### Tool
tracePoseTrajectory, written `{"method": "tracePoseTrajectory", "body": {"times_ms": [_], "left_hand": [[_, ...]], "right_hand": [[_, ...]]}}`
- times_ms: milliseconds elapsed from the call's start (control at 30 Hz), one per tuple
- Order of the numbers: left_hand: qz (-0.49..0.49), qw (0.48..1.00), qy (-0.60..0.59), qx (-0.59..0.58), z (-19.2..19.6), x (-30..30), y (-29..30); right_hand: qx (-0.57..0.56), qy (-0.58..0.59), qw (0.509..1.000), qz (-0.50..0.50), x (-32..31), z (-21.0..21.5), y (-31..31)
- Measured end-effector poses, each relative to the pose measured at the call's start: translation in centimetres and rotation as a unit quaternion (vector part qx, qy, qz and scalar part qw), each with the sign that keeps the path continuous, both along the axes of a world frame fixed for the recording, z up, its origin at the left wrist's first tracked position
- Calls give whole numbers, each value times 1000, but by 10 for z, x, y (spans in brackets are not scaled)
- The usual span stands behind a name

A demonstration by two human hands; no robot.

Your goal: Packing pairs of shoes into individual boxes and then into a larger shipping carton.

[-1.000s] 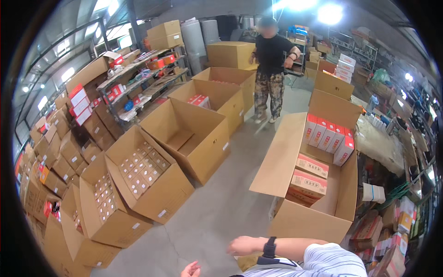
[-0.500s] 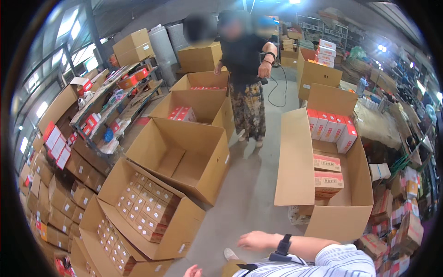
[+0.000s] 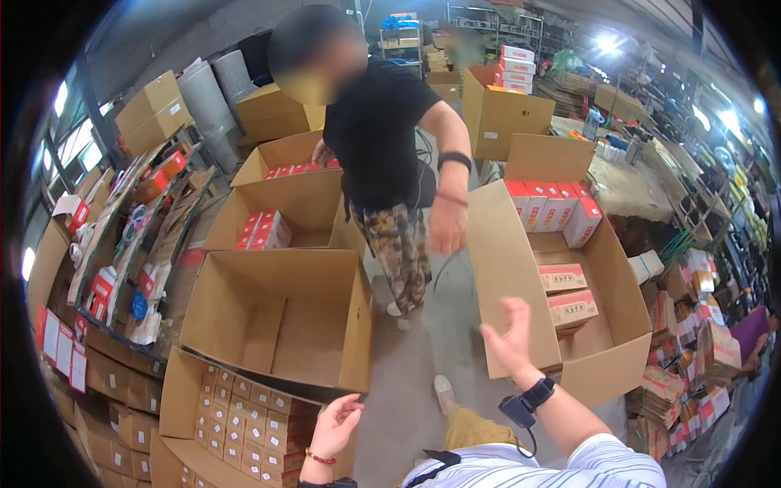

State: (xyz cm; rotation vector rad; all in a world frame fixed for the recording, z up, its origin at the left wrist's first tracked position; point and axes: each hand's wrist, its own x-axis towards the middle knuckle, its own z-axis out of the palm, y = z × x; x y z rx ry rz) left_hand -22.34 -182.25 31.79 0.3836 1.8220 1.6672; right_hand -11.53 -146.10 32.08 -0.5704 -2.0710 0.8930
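Note:
My right hand (image 3: 511, 340) is raised beside the left flap of a big open carton (image 3: 604, 376), its thumb and fingers apart and nothing in them. Inside that carton a row of red-and-white boxes (image 3: 547, 206) stands at the far end, and brown-and-pink boxes (image 3: 572, 309) lie nearer to me. My left hand (image 3: 335, 428), fingers loosely bent and empty, hovers by the right edge of a carton packed with small brown boxes (image 3: 256, 427). Beyond it is a wide open carton (image 3: 325, 358) with its bare bottom showing.
A co-worker in a black shirt (image 3: 378, 138) stands in the aisle, one arm hanging toward the right carton's flap. More open cartons (image 3: 317, 199) line the left side, beside a cluttered shelf (image 3: 183, 236). Flattened cartons and boxes (image 3: 691, 366) are piled at right.
The co-worker has come closer along the aisle. My right hand has risen forward to the right carton's flap, and my left hand has come further into view. My view has shifted rightward.

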Motion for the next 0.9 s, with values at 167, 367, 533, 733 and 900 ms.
{"method": "tracePoseTrajectory", "body": {"times_ms": [167,367,533,733,900], "left_hand": [[-99,992,43,-59,-18,-74,115],[-237,935,235,-118,-23,-122,245],[-283,948,-102,107,-54,-139,270],[-150,887,-390,197,-8,-187,274],[-167,915,-341,133,-4,-200,266]], "right_hand": [[35,-25,998,-49,-78,6,98],[-345,-39,923,164,-157,-58,103],[-448,112,883,80,-164,-71,61],[-432,-22,864,258,-151,-15,25],[-205,-216,935,194,-155,4,6]]}}
